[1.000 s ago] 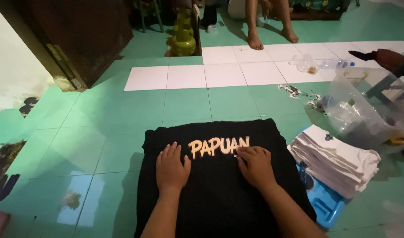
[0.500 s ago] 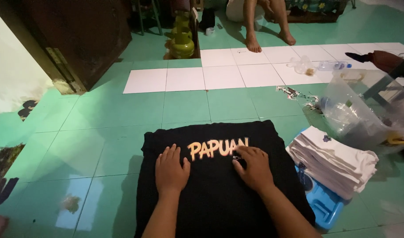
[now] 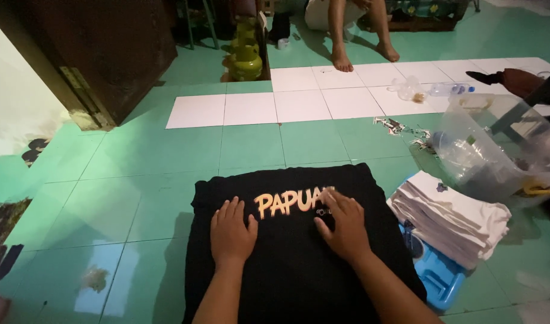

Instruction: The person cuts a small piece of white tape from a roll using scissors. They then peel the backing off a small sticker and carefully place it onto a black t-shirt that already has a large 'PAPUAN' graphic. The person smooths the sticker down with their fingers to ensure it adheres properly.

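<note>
A black cotton T-shirt with an orange printed word across the chest (image 3: 299, 264) lies flat on the green tiled floor (image 3: 161, 174), directly in front of the person. The left hand (image 3: 231, 233) rests on it palm down, fingers spread, beside the print; the right hand (image 3: 345, 227) also lies flat and open, with its fingertips on the end of the lettering. Neither hand grasps anything. I think the main risk is that uneven pressure drags the cloth and leaves a crease through the print, or that the smooth tiles let the whole shirt slide. The right edge of the shirt lies just beside a stack of folded white garments (image 3: 452, 219) which sits on a blue plastic board (image 3: 437, 276), so a wide sweep of the right arm could knock this stack. Behind it a clear plastic bag (image 3: 491, 159) takes more room. Farther away are white tiles (image 3: 299, 105), a green gas cylinder (image 3: 246, 57), a dark wooden door (image 3: 107, 54) and the bare feet of another person (image 3: 362, 57), well apart.
</note>
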